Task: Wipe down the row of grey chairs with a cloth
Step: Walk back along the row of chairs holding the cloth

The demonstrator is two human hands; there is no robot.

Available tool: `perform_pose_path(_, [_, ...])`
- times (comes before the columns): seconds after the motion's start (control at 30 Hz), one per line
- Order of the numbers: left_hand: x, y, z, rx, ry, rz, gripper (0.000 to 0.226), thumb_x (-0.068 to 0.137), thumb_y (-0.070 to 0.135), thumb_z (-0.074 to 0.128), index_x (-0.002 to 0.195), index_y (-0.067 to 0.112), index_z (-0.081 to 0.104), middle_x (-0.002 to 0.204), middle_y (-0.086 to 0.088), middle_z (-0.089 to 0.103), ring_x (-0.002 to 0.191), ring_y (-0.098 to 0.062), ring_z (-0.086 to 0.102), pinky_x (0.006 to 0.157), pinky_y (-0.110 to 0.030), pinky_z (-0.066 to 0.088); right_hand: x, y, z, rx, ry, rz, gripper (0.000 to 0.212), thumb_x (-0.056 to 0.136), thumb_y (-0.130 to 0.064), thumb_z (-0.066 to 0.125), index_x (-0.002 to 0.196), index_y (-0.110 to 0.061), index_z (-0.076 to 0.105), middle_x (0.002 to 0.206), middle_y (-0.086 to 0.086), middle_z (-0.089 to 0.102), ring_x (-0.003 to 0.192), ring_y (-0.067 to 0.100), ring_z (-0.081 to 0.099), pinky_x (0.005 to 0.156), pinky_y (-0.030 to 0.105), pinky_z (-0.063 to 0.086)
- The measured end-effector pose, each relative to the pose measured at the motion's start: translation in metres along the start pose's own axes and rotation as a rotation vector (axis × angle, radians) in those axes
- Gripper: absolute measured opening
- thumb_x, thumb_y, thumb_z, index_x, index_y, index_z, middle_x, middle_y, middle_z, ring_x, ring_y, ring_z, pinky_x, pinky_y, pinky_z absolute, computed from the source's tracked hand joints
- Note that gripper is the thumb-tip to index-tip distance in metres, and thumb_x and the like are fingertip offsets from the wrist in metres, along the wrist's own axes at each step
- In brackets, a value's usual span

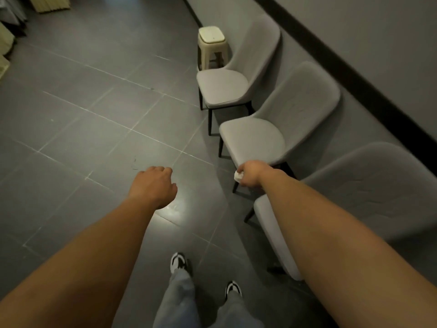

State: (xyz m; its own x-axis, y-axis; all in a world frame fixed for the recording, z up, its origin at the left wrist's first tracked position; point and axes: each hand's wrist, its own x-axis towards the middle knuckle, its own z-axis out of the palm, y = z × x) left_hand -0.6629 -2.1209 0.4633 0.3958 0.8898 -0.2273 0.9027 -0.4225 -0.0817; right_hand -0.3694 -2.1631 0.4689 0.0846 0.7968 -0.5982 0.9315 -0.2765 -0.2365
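Three grey upholstered chairs stand in a row along the right wall: the far chair (224,86), the middle chair (255,140) and the near chair (369,192). My right hand (250,174) is shut on a small white cloth (237,175), held in the air just off the front edge of the middle chair's seat. Over the bare floor to the left hovers my left hand (153,185), with curled fingers and nothing in it. My right forearm crosses in front of the near chair's seat and hides part of it.
A cream plastic stool (212,43) stands beyond the far chair by the wall. Grey tiled floor (82,126) spreads to the left. Pale stacked items (7,41) sit at the far left edge. My feet in black-and-white shoes (178,262) are below.
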Motion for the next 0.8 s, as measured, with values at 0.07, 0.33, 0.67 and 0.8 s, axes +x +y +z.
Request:
perform_pose_path(0.07, [0.021,-0.022,0.000,0.012,-0.016,-0.018,0.048,0.094,0.044,0.040,0.133,0.018,0.050,0.132,-0.004,0.058,0.120,-0.024,0.051,0.093,-0.040,0.044,0.024,-0.015,-0.010,-0.001,-0.007,-0.009,0.043,0.092,-0.032,0.062,0.134,-0.022,0.061,0.129,0.009,0.061,0.112,0.030,0.057,0.100,0.039,0.047])
perform_pose_path(0.33, [0.139,-0.109,-0.009,0.008,-0.056,-0.061,0.047,0.093,0.044,0.040,0.131,0.018,0.050,0.127,-0.003,0.059,0.114,-0.025,0.053,0.089,-0.040,0.042,0.111,-0.073,-0.074,0.027,0.047,0.069,0.054,0.090,-0.024,0.066,0.142,-0.026,0.053,0.135,0.009,0.056,0.120,0.031,0.053,0.103,0.039,0.045])
perform_pose_path(0.67, [0.279,-0.178,-0.043,-0.014,-0.043,0.050,0.044,0.094,0.044,0.039,0.126,0.017,0.052,0.123,-0.006,0.060,0.111,-0.026,0.053,0.087,-0.040,0.042,0.206,-0.140,-0.162,0.061,0.072,0.065,0.056,0.092,-0.024,0.066,0.145,-0.024,0.050,0.131,0.011,0.058,0.103,0.026,0.056,0.078,0.030,0.044])
perform_pose_path(0.8, [0.337,-0.204,-0.049,0.004,-0.074,0.026,0.043,0.093,0.044,0.039,0.125,0.018,0.052,0.122,-0.005,0.061,0.110,-0.026,0.054,0.087,-0.040,0.042,0.261,-0.153,-0.194,0.115,0.073,0.043,0.056,0.090,-0.021,0.068,0.144,-0.024,0.051,0.129,0.010,0.059,0.093,0.020,0.052,0.075,0.029,0.044])
